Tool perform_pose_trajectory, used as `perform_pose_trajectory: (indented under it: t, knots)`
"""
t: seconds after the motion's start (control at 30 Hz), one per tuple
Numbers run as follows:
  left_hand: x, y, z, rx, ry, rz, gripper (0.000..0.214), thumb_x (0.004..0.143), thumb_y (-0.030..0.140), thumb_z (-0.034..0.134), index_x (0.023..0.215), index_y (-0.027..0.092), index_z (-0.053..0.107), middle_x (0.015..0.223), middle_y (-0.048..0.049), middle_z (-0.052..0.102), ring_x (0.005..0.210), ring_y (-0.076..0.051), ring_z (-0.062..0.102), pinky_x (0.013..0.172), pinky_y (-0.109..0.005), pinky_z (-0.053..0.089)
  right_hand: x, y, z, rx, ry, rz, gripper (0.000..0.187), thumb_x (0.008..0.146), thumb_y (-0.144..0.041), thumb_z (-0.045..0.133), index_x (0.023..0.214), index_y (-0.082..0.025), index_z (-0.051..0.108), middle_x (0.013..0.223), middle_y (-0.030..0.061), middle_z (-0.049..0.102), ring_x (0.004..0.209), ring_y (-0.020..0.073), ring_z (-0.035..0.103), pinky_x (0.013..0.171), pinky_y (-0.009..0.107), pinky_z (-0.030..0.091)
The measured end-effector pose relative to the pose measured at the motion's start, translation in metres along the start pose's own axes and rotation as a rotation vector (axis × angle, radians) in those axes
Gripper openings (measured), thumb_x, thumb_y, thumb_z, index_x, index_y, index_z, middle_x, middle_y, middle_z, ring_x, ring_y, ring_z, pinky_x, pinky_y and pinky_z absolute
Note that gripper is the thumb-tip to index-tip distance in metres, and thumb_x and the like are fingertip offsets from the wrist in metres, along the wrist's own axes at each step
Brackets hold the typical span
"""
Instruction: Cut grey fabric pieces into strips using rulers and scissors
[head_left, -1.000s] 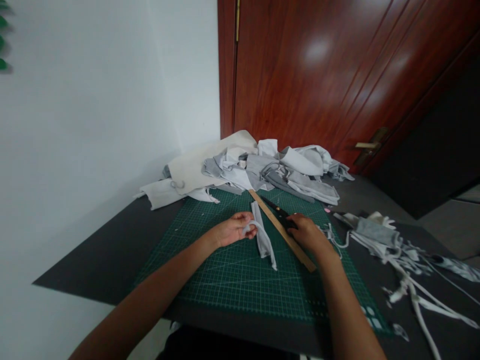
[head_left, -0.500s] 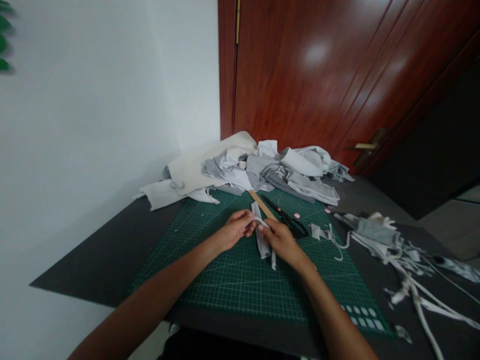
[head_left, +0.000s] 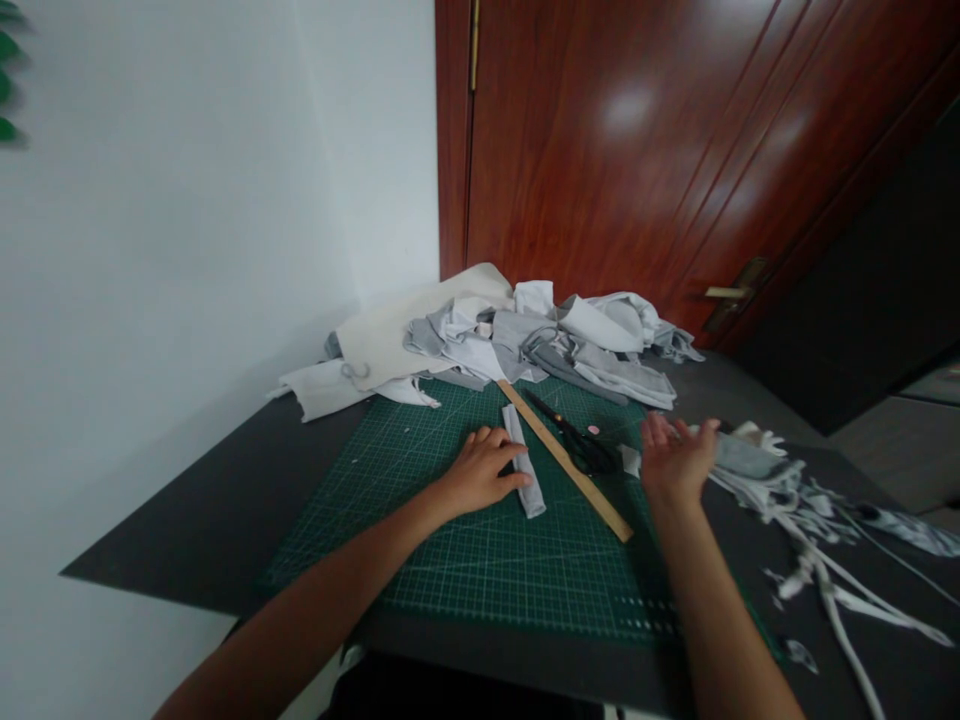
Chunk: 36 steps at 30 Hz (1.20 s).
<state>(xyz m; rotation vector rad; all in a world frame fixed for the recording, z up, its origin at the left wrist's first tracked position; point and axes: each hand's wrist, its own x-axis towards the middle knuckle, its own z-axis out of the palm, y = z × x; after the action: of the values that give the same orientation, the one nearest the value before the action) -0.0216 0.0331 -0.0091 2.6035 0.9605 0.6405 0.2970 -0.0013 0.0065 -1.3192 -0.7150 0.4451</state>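
A folded grey fabric strip (head_left: 527,478) lies lengthwise on the green cutting mat (head_left: 442,560). My left hand (head_left: 484,472) rests beside it with fingers apart, the thumb and index fingertips at the strip's left edge. Over the mat's right side my right hand (head_left: 675,462) is raised, palm turned up and fingers spread, with nothing visible in it. Between the two hands lie a wooden ruler (head_left: 577,470), set diagonally, and black scissors (head_left: 581,440). A small pale scrap (head_left: 630,460) sits just left of my right hand, which hides part of what is behind it.
Grey and white cloth pieces (head_left: 517,340) are heaped along the back, in front of a red-brown door (head_left: 600,150). To the right, cut scraps and cords (head_left: 802,540) lie on the dark table (head_left: 292,490). A white wall (head_left: 225,200) borders the left.
The narrow light strip that both hands held has left them. My right hand has swung right, toward the scraps, and opened. My left hand has lowered to the folded strip.
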Motion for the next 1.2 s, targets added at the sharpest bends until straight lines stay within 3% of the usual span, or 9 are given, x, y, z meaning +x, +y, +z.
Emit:
perform_pose_trajectory:
  t: [0.07,0.13,0.27,0.4,0.53,0.67,0.83,1.03,1.2]
  knots:
    - [0.001,-0.001,0.001,-0.029,0.037,-0.007,0.044,0.091,0.042,0.072,0.131,0.024,0.065,0.127,-0.0097,0.061,0.114,-0.031,0.048,0.101,-0.046,0.037,-0.024,0.0,0.03,0.14,-0.073,-0.061,0.047,0.09,-0.065,0.05,0.112,-0.024,0.061,0.094,0.007,0.067,0.092,0.0237,0.071,0.088,0.043,0.057]
    - [0.002,-0.003,0.001,-0.046,0.089,-0.016,0.043,0.089,0.037,0.073,0.128,0.022,0.064,0.133,-0.0103,0.058,0.117,-0.031,0.047,0.103,-0.046,0.036,-0.053,-0.002,0.059,0.115,-0.274,-0.137,0.037,0.088,-0.053,0.063,0.111,-0.024,0.064,0.094,0.0047,0.07,0.083,0.0205,0.069,0.086,0.04,0.057]
    - [0.004,-0.006,-0.002,-0.031,0.058,0.031,0.03,0.091,0.024,0.066,0.121,0.021,0.066,0.133,-0.011,0.06,0.119,-0.032,0.046,0.102,-0.046,0.036,-0.105,-0.001,0.095,-0.097,-0.765,-0.369,0.022,0.097,-0.038,0.057,0.106,-0.023,0.071,0.112,0.0084,0.073,0.108,0.0237,0.067,0.1,0.041,0.051]
    - [0.004,-0.007,-0.008,-0.016,0.004,0.052,0.036,0.089,0.011,0.056,0.123,0.022,0.063,0.117,-0.0088,0.066,0.113,-0.029,0.05,0.098,-0.044,0.037,-0.123,0.006,0.102,-0.278,-0.747,-0.542,0.023,0.098,-0.028,0.055,0.117,-0.021,0.067,0.117,0.0113,0.07,0.113,0.0243,0.065,0.103,0.041,0.049]
    - [0.005,-0.004,-0.015,0.034,0.003,0.066,0.023,0.093,0.016,0.056,0.112,0.022,0.066,0.111,-0.0079,0.066,0.111,-0.028,0.051,0.096,-0.042,0.038,-0.12,0.005,0.098,-0.507,-0.679,-0.562,0.02,0.097,-0.025,0.057,0.112,-0.019,0.068,0.107,0.0117,0.072,0.101,0.0263,0.067,0.095,0.041,0.052]
    - [0.005,-0.004,-0.019,0.103,-0.022,0.108,0.017,0.099,0.027,0.056,0.109,0.022,0.068,0.109,-0.0079,0.065,0.106,-0.027,0.051,0.093,-0.04,0.038,-0.111,0.003,0.092,-0.636,-0.734,-0.636,0.018,0.097,-0.023,0.058,0.109,-0.019,0.071,0.106,0.011,0.072,0.104,0.0264,0.066,0.097,0.04,0.05]
    - [0.005,-0.006,-0.019,0.02,-0.057,0.173,0.013,0.097,0.033,0.062,0.1,0.024,0.07,0.105,-0.0066,0.063,0.105,-0.026,0.05,0.094,-0.039,0.038,-0.098,0.008,0.084,-0.737,-0.783,-0.617,0.018,0.093,-0.014,0.059,0.098,-0.019,0.075,0.098,0.0084,0.067,0.095,0.0217,0.066,0.092,0.032,0.05]
    - [0.008,-0.007,-0.018,-0.09,0.037,0.159,0.024,0.097,0.034,0.062,0.079,0.021,0.069,0.095,-0.0076,0.062,0.107,-0.028,0.05,0.097,-0.04,0.037,-0.087,0.009,0.074,-0.831,-0.819,-0.569,0.023,0.091,-0.009,0.056,0.103,-0.019,0.074,0.1,0.0088,0.071,0.097,0.021,0.068,0.088,0.028,0.049]
    - [0.009,-0.006,-0.014,-0.212,0.058,0.117,0.03,0.095,0.037,0.063,0.07,0.022,0.068,0.08,-0.007,0.06,0.091,-0.026,0.05,0.093,-0.04,0.039,-0.089,0.002,0.074,-0.873,-0.795,-0.541,0.02,0.095,-0.013,0.054,0.099,-0.018,0.073,0.096,0.0087,0.072,0.091,0.0209,0.068,0.084,0.029,0.049]
